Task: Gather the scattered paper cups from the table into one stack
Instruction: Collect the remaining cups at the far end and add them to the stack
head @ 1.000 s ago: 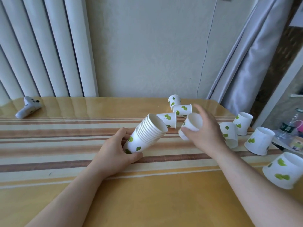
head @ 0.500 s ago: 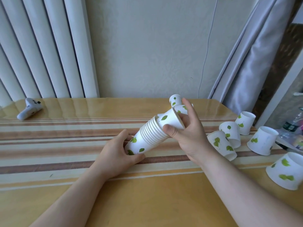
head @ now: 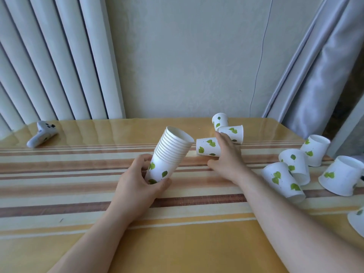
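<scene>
My left hand point(head: 136, 186) grips the base of a stack of white paper cups with green leaves point(head: 170, 154), tilted with its open mouth up and to the right. My right hand point(head: 228, 158) is spread open over a cup lying on its side point(head: 207, 147), fingers touching it, not closed around it. Two more cups point(head: 232, 133) point(head: 219, 120) lie just behind. Several upside-down or tipped cups point(head: 281, 179) point(head: 294, 160) point(head: 315, 149) point(head: 342, 175) stand at the right, and one point(head: 357, 221) is cut off at the frame edge.
The table point(head: 177, 243) has a glossy striped orange and brown cover. A white game controller point(head: 42, 133) lies at the far left near the vertical blinds. A wall and a grey curtain point(head: 315, 66) stand behind the table's back edge.
My right hand pushed the cup it held into the stack, let go, and moved right onto the lying cup. My left hand tilted the stack more upright.
</scene>
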A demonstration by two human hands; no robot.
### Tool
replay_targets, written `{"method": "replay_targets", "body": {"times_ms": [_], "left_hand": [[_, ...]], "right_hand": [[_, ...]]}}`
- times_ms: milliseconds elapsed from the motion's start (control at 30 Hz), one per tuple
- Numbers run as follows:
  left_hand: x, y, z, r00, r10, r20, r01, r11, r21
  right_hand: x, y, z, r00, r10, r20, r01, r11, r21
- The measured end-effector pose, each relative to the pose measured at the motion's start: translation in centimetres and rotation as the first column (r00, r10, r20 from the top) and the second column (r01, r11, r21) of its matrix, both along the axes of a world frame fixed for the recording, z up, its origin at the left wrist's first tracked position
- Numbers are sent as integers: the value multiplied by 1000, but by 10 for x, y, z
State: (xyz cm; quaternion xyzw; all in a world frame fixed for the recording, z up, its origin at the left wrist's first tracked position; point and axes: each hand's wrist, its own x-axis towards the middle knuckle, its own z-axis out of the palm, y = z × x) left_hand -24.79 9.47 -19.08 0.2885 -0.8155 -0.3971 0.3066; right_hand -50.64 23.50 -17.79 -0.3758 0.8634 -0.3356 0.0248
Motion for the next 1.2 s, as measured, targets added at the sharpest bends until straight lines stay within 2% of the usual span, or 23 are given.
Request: {"method": "replay_targets", "body": {"times_ms": [100, 300, 367, 433, 500, 567, 633, 700, 867, 1067, 1200], "left_hand": [[0, -1, -1, 1000, 4, -6, -4, 1000, 0], [-2, -2, -1, 1000, 22, 0, -22, 1000, -8], [-1, -3, -2, 999, 33, 7, -33, 999, -12], [0, -4, -2, 999, 44, 13, -44, 999, -18], [2, -5, -2, 998, 60, 25, -59, 998, -27], [3, -6, -1, 995, 89, 43, -87, 995, -50], [4, -8, 1, 991, 121, 58, -116, 990, -83], [6, -10, 3, 988, 139, 64, -132, 986, -104], [8, -11, 3, 988, 138, 67, -131, 987, -93], [8, -11, 4, 989, 127, 72, -121, 990, -73], [9, -12, 6, 989, 127, 73, -123, 991, -60]], "right_hand": [[-5, -2, -14, 995, 9, -95, -17, 996, -90], [-7, 5, -16, 986, 32, -164, -71, 969, -238], [-5, 9, -7, 998, -11, -58, -12, 929, -370], [4, 15, 8, 978, -11, 208, 126, 826, -549], [12, 19, 23, 830, 217, 515, 270, 651, -709], [15, 21, 33, 676, 426, 602, 365, 516, -775], [20, 19, 38, 626, 521, 581, 365, 462, -808], [28, 16, 39, 619, 559, 552, 307, 475, -825], [46, 10, 32, 680, 544, 492, 88, 605, -791], [60, 5, 26, 751, 487, 446, -17, 690, -724], [62, 6, 27, 753, 486, 444, -44, 710, -703]]}}
